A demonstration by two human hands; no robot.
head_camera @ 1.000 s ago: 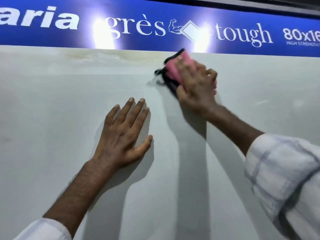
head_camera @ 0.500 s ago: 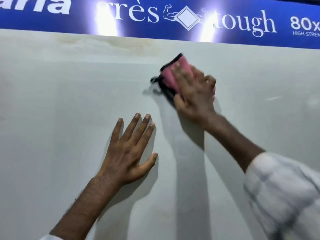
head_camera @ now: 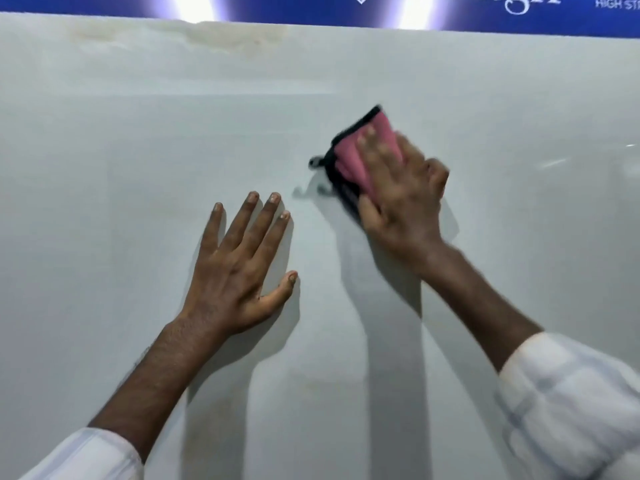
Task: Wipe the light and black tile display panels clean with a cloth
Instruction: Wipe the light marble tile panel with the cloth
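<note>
A large light tile panel [head_camera: 104, 168] fills almost the whole view. My right hand [head_camera: 401, 192] presses a folded pink cloth with a black edge [head_camera: 349, 157] flat against the panel, fingers spread over it and thumb along its lower edge. The cloth and the hand are blurred by motion. My left hand [head_camera: 239, 268] lies flat on the panel to the left of the cloth, fingers straight and spread, holding nothing. A brownish stain [head_camera: 221, 36] runs along the panel's top edge. No black panel is in view.
A blue sign strip with white lettering [head_camera: 519, 8] runs above the panel, with two bright light reflections on it. White sleeves cover both forearms at the bottom corners.
My right hand has slid the cloth down the panel, away from the blue sign. The view has dropped, so less of the sign shows. My left hand stays flat on the panel.
</note>
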